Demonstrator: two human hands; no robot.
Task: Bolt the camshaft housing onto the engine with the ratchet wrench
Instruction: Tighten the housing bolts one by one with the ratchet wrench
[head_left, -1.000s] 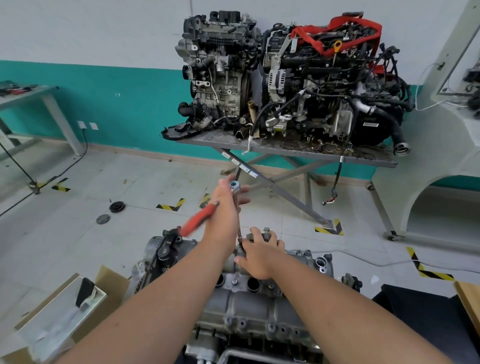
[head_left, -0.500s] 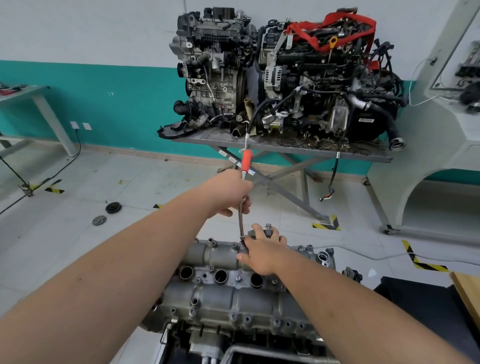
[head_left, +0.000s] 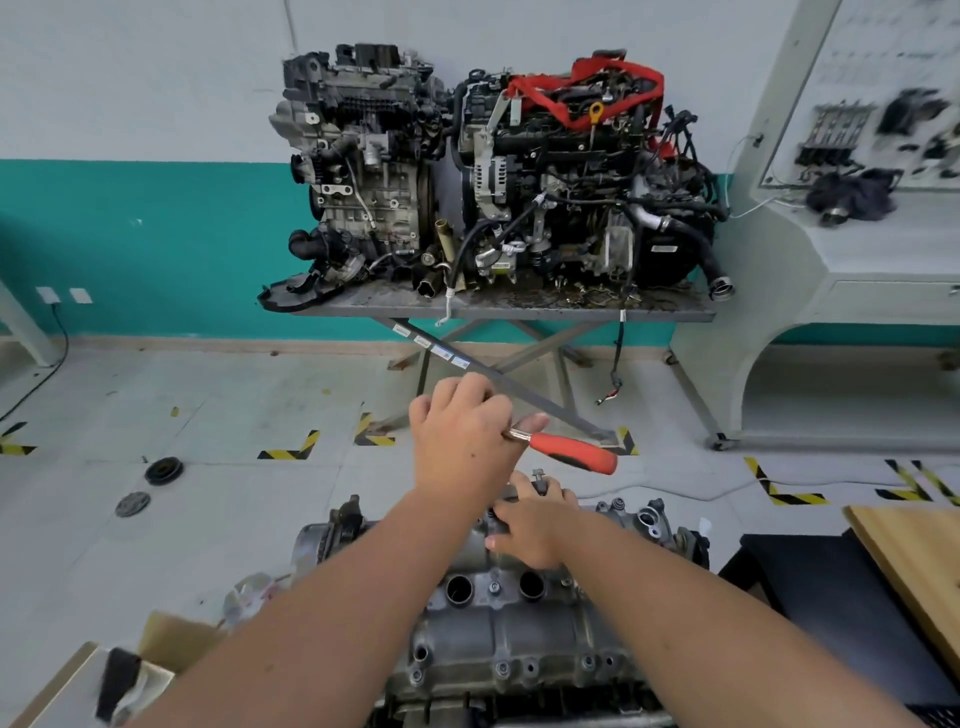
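Okay, far left a cardboard box (head_left: 156, 660) is sitting on the floor, two round black parts (head_left: 163, 471) lying beyond it. Left hand (head_left: 467, 441) is curling round the ratchet wrench (head_left: 566, 452) near its head, red handle sticking out to the right (socket end hidden behind the hand). Camshaft housing (head_left: 498, 623) is lying on top of the engine, bottom centre. Right hand (head_left: 535, 525) is resting on the housing's far edge, fingers bent over it, just beside a raised bolt (head_left: 538, 475). Two engines (head_left: 493, 171) are sitting on a metal table (head_left: 675, 312) behind.
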